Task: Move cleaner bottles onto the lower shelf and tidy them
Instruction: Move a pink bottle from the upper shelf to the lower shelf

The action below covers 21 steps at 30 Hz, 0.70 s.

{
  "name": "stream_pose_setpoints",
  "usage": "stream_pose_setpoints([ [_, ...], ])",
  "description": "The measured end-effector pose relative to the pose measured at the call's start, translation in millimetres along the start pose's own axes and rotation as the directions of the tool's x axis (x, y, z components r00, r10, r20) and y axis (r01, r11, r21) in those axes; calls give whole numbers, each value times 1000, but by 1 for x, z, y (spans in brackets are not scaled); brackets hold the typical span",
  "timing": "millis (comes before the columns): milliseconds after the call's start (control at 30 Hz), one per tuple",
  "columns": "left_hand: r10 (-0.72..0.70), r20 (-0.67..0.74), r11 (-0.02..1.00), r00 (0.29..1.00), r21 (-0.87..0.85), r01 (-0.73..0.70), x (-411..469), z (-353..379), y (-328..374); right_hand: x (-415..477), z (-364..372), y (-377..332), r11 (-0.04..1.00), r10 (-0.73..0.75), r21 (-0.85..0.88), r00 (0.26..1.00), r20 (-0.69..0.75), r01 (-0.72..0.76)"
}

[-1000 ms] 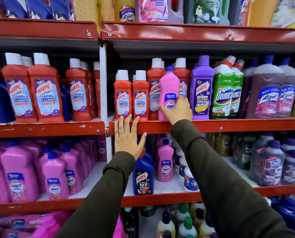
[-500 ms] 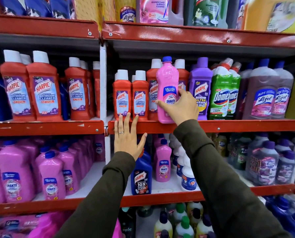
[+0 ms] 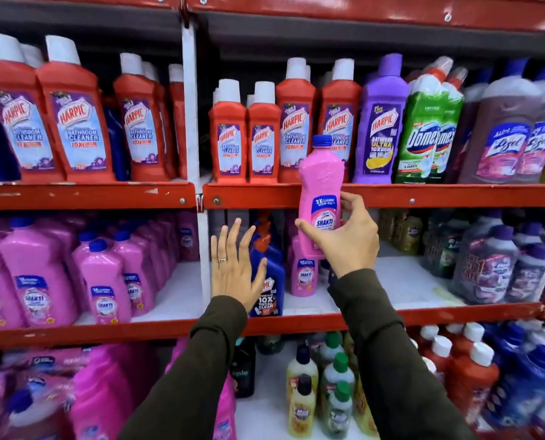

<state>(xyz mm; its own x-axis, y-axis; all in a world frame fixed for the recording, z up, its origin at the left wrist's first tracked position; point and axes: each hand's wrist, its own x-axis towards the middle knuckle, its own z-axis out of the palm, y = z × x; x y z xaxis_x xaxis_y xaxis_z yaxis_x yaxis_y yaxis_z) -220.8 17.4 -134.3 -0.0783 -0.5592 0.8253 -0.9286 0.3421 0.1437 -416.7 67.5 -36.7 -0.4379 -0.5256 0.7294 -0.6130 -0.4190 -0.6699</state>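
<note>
The right hand (image 3: 344,242) hides the pink bottle's (image 3: 320,173) base.

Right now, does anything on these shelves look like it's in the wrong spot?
Yes. On the lower shelf, a dark blue Harpic bottle stands alone beside a pink Shakti bottle, away from the pink rows at left. The right hand holds another pink bottle, off any shelf.

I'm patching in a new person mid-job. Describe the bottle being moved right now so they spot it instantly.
Find the red shelf rail under the Harpic row. In front of it, right of the white upright, the right hand holds a pink Shakti bottle upright in the air. Unlike the other pink bottles, it stands on no shelf.
</note>
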Motion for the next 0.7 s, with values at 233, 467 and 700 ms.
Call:
stream_pose_setpoints([
  [233, -104, 167, 994, 980, -25, 110, -57, 26, -11, -39, 8, 47, 998, 55, 2, 995, 87, -55],
  [467, -242, 458, 968, 855, 58, 243, -88, 55, -22, -64, 28, 93, 986, 156, 18, 968, 194, -163],
  [700, -224, 541, 974, 811, 156, 164, -102, 72, -29, -70, 53, 124, 978, 194, 28, 952, 238, -206],
])
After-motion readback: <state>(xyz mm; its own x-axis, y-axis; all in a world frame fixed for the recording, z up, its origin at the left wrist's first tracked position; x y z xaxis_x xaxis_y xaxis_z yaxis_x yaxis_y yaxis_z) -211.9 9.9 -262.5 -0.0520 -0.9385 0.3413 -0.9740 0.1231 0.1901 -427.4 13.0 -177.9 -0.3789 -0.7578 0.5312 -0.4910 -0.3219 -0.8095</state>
